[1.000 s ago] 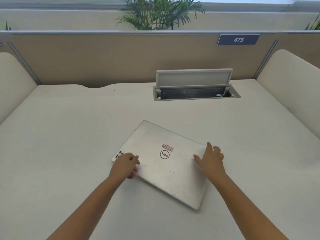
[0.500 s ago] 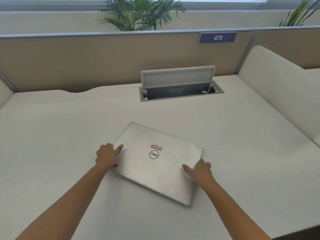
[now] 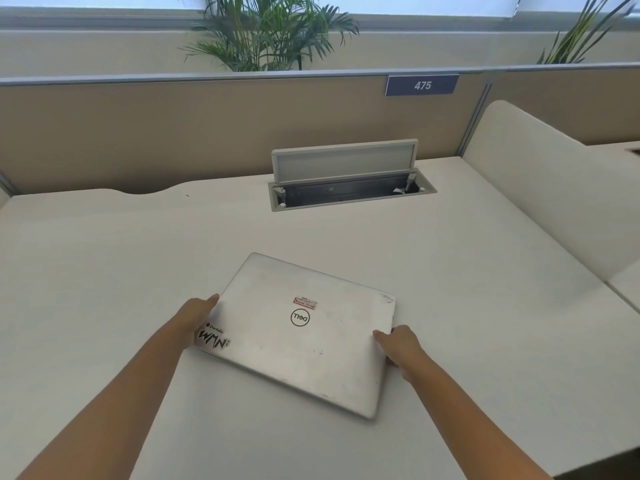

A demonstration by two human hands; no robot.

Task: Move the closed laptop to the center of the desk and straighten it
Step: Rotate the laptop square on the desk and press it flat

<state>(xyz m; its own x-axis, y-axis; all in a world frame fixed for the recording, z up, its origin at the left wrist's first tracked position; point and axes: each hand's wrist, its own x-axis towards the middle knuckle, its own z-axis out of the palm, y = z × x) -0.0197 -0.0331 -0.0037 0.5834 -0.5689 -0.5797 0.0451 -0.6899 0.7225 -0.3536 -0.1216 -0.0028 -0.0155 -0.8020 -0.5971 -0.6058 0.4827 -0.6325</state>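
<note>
A closed silver laptop (image 3: 304,344) with a round logo, a red label and black stickers lies flat on the white desk (image 3: 467,306), turned askew so that its near right corner points toward me. My left hand (image 3: 194,315) grips its left edge, with the fingers along the side and the thumb by the stickers. My right hand (image 3: 398,346) holds the right edge, thumb on the lid and fingers curled under the side. Both forearms reach in from the bottom of the view.
An open cable box (image 3: 349,188) with a raised grey flap sits in the desk behind the laptop. Tan partitions (image 3: 173,133) with a "475" plate (image 3: 422,85) close the back. A white divider (image 3: 540,181) rises on the right. Plants stand beyond.
The laptop has turned a little toward square. My left hand slid up its left edge, uncovering the stickers. My right hand moved from the lid to the right edge.
</note>
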